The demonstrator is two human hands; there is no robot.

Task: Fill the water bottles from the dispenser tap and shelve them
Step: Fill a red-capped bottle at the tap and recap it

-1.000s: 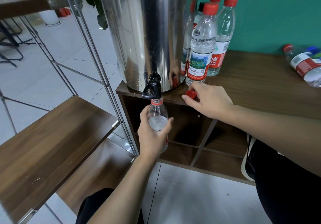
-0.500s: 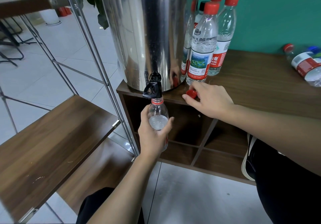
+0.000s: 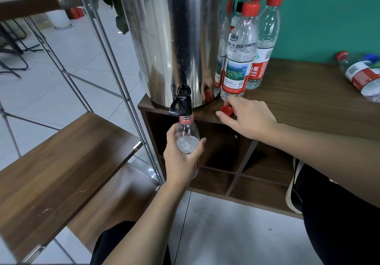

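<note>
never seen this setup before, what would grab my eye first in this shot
The big shiny steel dispenser on the corner of the wooden cabinet dominates, with the left hand holding an open bottle right under its black tap. Just right of it, the right hand pinches a red cap on the cabinet top, in front of a cluster of upright capped bottles against the green wall.

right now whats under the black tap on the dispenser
An uncapped bottle sits mouth-up directly under the black tap, held by the left hand. Water shows inside it; the hand covers its lower body, so the rest is hidden.
</note>
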